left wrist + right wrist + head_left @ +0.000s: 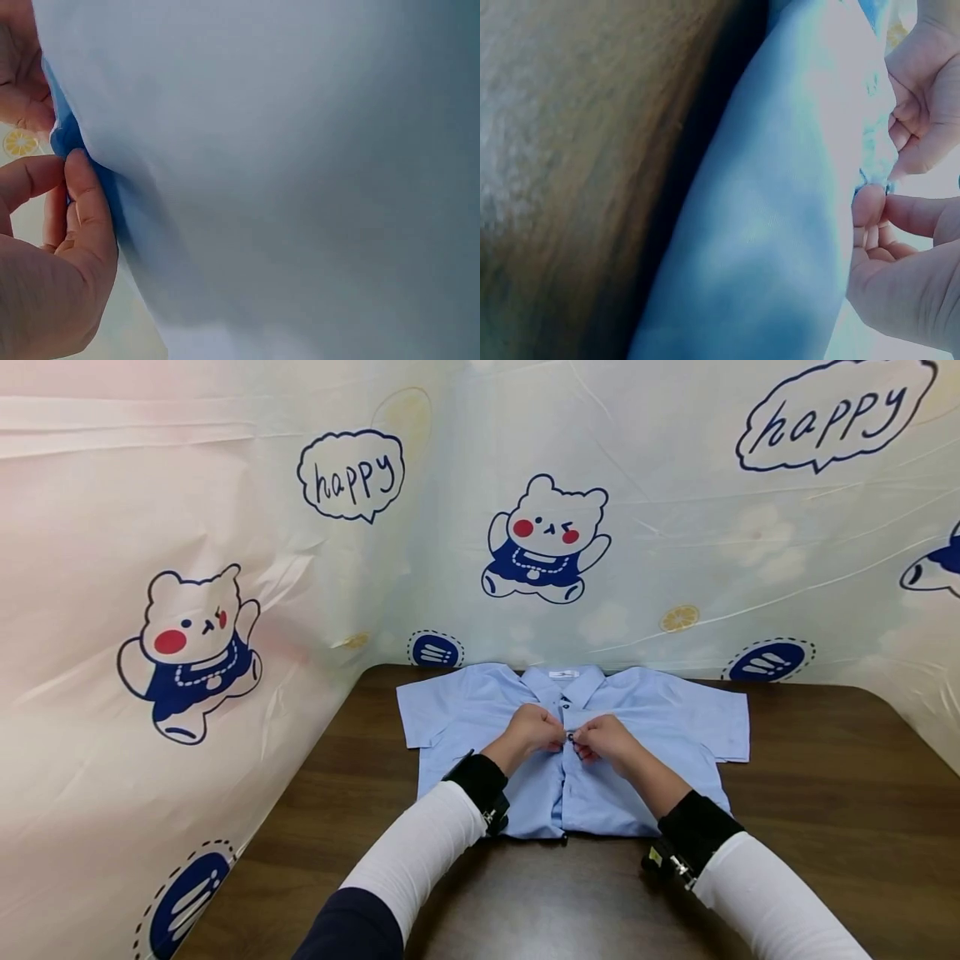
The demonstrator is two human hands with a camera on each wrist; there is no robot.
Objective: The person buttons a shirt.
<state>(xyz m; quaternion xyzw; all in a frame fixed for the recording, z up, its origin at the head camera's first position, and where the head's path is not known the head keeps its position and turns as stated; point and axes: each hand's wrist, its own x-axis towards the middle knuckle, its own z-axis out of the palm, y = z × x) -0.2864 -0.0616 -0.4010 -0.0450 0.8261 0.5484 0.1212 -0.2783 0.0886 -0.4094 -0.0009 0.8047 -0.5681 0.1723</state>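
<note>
A light blue short-sleeved shirt [465, 710] lies front up on the brown table, its collar [564, 681] at the far side. My left hand [536, 728] pinches the front edge at mid-chest; in the left wrist view, thumb and forefinger meet on the blue cloth [112, 195]. Close beside it, my right hand [603, 741] pinches the opposite front edge between thumb and forefinger, as the right wrist view shows. A dark button [570, 737] shows between the two hands. Another button [566, 706] sits higher up, below the collar. The fingertips partly hide the pinched cloth.
The brown wooden table [840, 793] extends to both sides of the shirt and in front of it. A printed curtain [645, 527] with bears and lettering hangs behind and at the sides. Each wrist wears a black band [480, 783] with a small camera.
</note>
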